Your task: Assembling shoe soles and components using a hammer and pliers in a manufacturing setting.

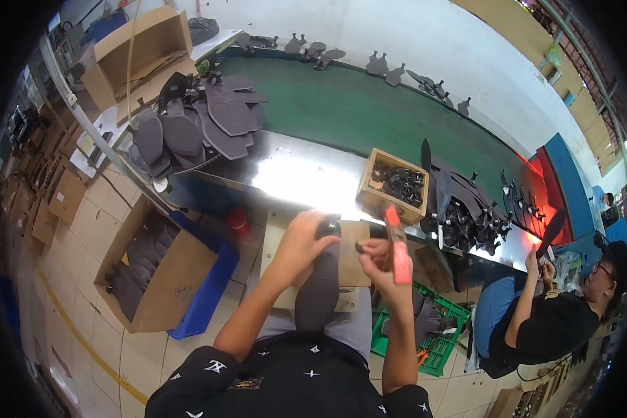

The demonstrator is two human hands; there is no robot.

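Note:
My left hand (301, 242) is closed on the upper end of a dark grey sandal sole (318, 292), which hangs lengthwise over my lap. A black fitting (329, 226) shows at the sole's far end, beside my left thumb. Just right of it, my right hand (385, 268) pinches a small dark piece (360, 247) between thumb and finger. That same hand also grips a tool with a flat red and dark handle (399, 254), held upright; its working end is unclear. Beneath the hands is a pale board (355, 268).
A wooden box (364, 182) of black fittings stands on the metal bench edge, beside a green conveyor belt (306, 97). Soles pile up left (223, 115) and right (460, 198). A carton (167, 285) and green crate (435, 366) flank me. A co-worker (554, 317) sits at right.

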